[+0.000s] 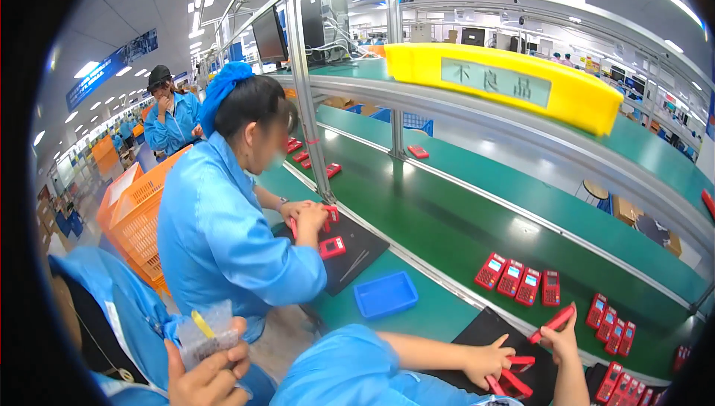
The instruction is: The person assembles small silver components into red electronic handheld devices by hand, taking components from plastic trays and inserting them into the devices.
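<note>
Red device [552, 325], four o'clock, is pinched in the right hand [561, 342]; a slack hold could drop it. Left hand [482, 362], five o'clock, meets red parts [525, 361]; its grip I cannot tell.

The bare left forearm [421, 351] stretches rightward to the left hand [485, 361], thumb and fingers parted, while the right hand [564, 337] is held higher, gripping with bent fingers.
</note>
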A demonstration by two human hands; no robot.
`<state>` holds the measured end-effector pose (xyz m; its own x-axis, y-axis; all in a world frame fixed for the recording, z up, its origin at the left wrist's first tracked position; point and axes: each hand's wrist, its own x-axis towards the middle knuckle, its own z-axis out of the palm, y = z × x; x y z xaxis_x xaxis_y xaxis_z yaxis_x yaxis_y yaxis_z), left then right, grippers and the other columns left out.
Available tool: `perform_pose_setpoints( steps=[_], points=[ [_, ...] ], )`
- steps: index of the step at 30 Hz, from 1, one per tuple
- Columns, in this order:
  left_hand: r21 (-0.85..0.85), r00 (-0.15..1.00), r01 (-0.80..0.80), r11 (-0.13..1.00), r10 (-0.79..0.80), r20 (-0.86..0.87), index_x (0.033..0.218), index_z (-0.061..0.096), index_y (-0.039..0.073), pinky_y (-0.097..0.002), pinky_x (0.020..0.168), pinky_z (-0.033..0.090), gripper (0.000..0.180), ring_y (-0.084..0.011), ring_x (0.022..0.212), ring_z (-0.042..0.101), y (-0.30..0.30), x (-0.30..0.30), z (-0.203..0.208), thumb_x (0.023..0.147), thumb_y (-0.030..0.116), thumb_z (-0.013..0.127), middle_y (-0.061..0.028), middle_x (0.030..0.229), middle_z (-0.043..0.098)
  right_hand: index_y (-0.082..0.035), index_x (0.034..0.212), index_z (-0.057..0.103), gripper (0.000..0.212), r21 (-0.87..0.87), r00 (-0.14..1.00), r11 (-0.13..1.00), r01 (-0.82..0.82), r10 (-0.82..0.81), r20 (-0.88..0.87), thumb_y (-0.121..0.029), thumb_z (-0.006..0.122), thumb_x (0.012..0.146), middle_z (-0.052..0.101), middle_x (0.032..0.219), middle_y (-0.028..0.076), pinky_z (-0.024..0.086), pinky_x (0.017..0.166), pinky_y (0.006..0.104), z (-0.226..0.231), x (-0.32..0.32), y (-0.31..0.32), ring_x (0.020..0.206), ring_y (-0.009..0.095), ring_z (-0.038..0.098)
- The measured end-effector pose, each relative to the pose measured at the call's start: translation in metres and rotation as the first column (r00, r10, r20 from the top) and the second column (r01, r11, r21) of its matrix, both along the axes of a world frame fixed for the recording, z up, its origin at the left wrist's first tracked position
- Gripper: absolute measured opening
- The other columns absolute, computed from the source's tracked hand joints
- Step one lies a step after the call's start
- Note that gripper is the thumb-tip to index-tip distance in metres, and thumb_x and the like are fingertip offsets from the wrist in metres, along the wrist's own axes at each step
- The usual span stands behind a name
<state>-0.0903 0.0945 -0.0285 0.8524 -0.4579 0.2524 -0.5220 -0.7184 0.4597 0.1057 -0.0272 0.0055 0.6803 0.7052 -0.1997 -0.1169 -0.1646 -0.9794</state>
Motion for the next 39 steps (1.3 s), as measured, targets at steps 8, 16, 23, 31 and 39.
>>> perform_pose_setpoints(
  steps=[8,16,23,31,39],
  points=[
    [-0.080,0.946,-0.200,0.977,0.171,-0.274,0.074,0.070,0.007,-0.0775,0.093,0.025,0.021,-0.0433,0.128,0.027,-0.006,-0.009,-0.024,0.062,0.023,0.074,-0.0134,0.109,0.051,-0.025,0.140,0.013,0.087,-0.051,0.948,0.955,0.292,-0.296,-0.114,-0.003,0.069,0.077,0.050,0.087,0.005,0.045,0.052,0.0292,-0.066,-0.020,-0.024,0.063,0.014,0.053],
    [-0.102,1.000,0.010,0.995,-0.013,-0.022,0.077,0.071,0.007,-0.0762,0.096,0.019,0.026,-0.0418,0.122,0.032,0.008,-0.029,-0.021,0.058,0.024,0.077,-0.0155,0.102,0.052,-0.014,0.132,0.027,0.070,-0.003,0.935,0.944,0.329,-0.326,-0.138,-0.018,0.072,0.080,0.053,0.094,0.007,0.049,0.064,0.0360,-0.097,-0.047,-0.023,0.074,0.020,0.057],
    [-0.101,0.993,0.072,0.992,-0.061,0.102,0.070,0.070,0.013,-0.0792,0.088,0.020,0.028,-0.0398,0.116,0.038,-0.018,-0.017,-0.034,0.058,0.038,0.071,-0.0110,0.095,0.056,-0.008,0.101,0.053,0.028,-0.260,0.996,0.961,0.093,-0.093,0.012,-0.024,0.069,0.084,0.057,0.083,0.005,0.048,0.067,0.0300,-0.036,-0.066,-0.048,0.076,0.014,0.056],
    [-0.087,0.944,0.083,0.993,-0.051,0.325,0.070,0.067,0.018,-0.0454,0.070,0.038,0.022,-0.0301,0.097,0.052,-0.020,-0.021,-0.008,0.057,0.033,0.078,-0.0019,0.089,0.058,-0.001,0.091,0.066,0.055,-0.416,0.951,0.893,-0.173,0.262,0.166,-0.054,0.051,0.089,0.066,0.074,0.013,0.050,0.059,0.0337,-0.024,-0.051,-0.047,0.064,0.019,0.062],
    [0.125,0.957,0.063,0.990,-0.095,0.273,0.076,0.070,0.021,-0.0444,0.077,0.037,0.029,-0.0304,0.099,0.054,-0.042,-0.006,0.004,0.052,0.032,0.081,0.0003,0.093,0.062,-0.001,0.095,0.070,0.075,-0.417,0.869,0.892,-0.176,0.339,0.360,-0.068,0.037,0.086,0.065,0.099,0.025,0.047,0.087,0.0434,-0.039,-0.040,-0.074,0.098,0.038,0.062]
  ],
)
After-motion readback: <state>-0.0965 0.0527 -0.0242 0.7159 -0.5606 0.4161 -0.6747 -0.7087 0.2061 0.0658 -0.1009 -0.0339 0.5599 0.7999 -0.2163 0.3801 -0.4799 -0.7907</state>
